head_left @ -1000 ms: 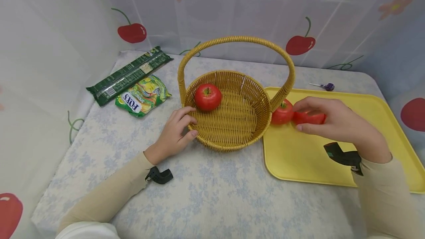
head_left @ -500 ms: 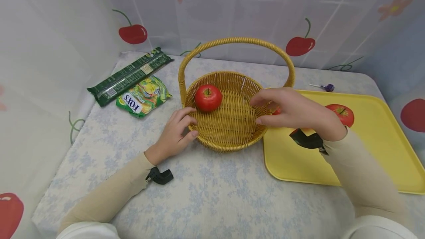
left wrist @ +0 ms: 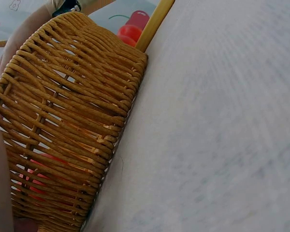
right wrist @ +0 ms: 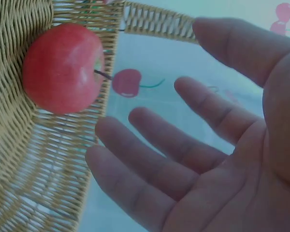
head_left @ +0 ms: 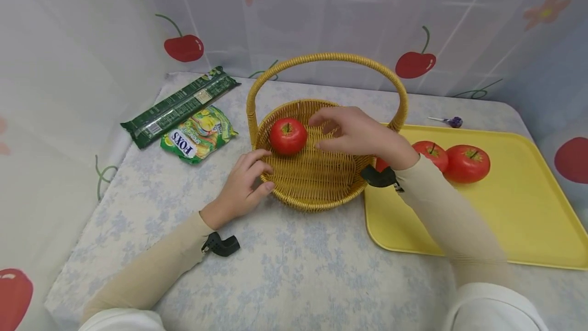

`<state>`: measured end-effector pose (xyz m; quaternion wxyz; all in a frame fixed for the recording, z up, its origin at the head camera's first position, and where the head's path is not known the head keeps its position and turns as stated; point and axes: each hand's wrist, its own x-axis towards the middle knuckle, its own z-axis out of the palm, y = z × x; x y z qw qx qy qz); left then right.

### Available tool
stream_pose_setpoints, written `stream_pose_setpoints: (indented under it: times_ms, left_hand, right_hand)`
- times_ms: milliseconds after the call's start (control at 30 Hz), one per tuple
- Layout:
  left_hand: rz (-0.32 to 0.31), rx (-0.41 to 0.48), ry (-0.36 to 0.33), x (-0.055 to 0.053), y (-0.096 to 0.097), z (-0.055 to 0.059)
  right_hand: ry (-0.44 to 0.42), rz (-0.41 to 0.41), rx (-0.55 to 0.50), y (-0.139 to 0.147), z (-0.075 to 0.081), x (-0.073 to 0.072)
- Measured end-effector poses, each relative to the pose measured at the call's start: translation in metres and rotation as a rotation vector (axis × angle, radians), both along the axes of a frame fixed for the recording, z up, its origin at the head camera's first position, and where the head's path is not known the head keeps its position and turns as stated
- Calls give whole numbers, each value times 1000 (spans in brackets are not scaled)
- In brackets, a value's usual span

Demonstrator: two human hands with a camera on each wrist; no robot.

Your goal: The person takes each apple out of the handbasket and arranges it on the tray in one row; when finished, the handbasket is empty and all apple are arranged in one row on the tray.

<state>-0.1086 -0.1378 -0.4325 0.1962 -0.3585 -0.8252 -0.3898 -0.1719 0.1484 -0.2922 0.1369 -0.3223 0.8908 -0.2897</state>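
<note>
A red apple (head_left: 288, 137) sits at the left inside a woven basket (head_left: 317, 203) with a tall arched handle. My right hand (head_left: 351, 132) is over the basket, to the right of this apple. Its fingers are spread and lightly bent, with nothing between them; the right wrist view has a gap between the fingertips and the apple (right wrist: 63, 67). My left hand (head_left: 241, 183) touches the basket's left front rim with relaxed fingers. In the left wrist view the wicker wall (left wrist: 72, 111) fills the left side, with a red patch showing through its gaps.
A yellow tray (head_left: 519, 208) lies to the right. On it are red apples (head_left: 467, 163), one partly hidden behind my right wrist. A lollipop (head_left: 452, 121) lies behind the tray. On the left are a green FOX'S candy bag (head_left: 199, 134) and a long dark green packet (head_left: 181, 106).
My right hand has let go of an apple on the tray and moved left, over the tray and into the space above the basket. My left hand has stayed at the rim.
</note>
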Motion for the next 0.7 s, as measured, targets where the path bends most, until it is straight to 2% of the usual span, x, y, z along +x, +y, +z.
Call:
stream_pose_setpoints:
  times_ms: [233,700]
  left_hand:
    - [2,-1,7,0,0,0]
    - [10,-4,8,0,-1,0]
  right_hand:
    - [-53,-64,7,-20,-13,-23]
    - [-81,-100,29,-44,-27,-45]
